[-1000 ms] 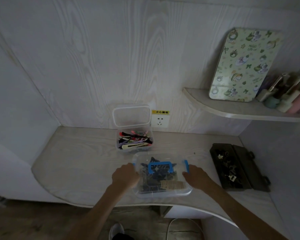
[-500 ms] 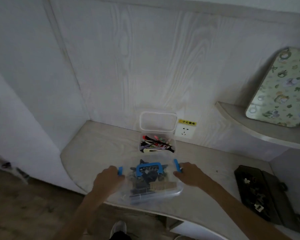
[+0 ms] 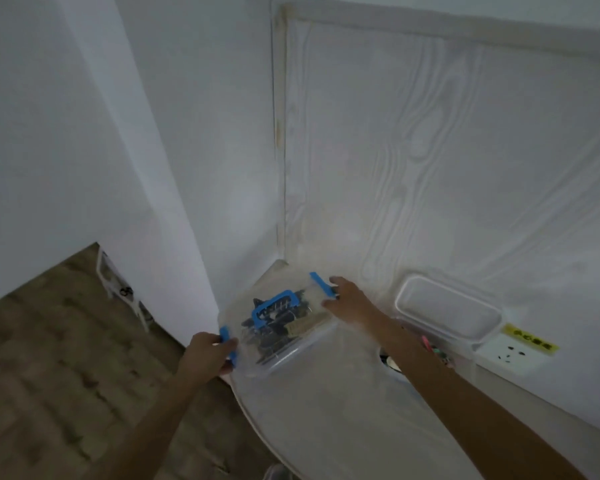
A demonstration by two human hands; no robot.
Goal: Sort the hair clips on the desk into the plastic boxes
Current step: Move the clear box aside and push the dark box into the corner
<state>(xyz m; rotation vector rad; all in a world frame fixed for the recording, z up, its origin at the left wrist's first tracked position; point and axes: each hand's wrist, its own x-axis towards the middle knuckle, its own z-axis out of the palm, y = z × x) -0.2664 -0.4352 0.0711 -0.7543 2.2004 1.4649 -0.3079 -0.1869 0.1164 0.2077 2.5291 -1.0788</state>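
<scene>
A clear plastic box with a blue handle [image 3: 278, 332], lidded and full of dark hair clips, sits at the desk's far left corner. My left hand [image 3: 207, 355] grips its near end at a blue latch. At the far end, my right hand [image 3: 347, 301] holds the box by the other blue latch. Behind my right forearm stands a second clear box [image 3: 445, 323] with its lid raised; a few coloured clips [image 3: 433, 349] show inside, the rest hidden by my arm.
The pale wooden desk [image 3: 326, 410] curves toward me, its left edge dropping to the brown floor [image 3: 49, 375]. A wall socket with a yellow label [image 3: 513, 351] sits behind the open box. White walls close in at the left.
Both hands have carried the blue-handled box left along the desk to its far left corner. The view has swung left, so the dark case and shelf are out of sight.
</scene>
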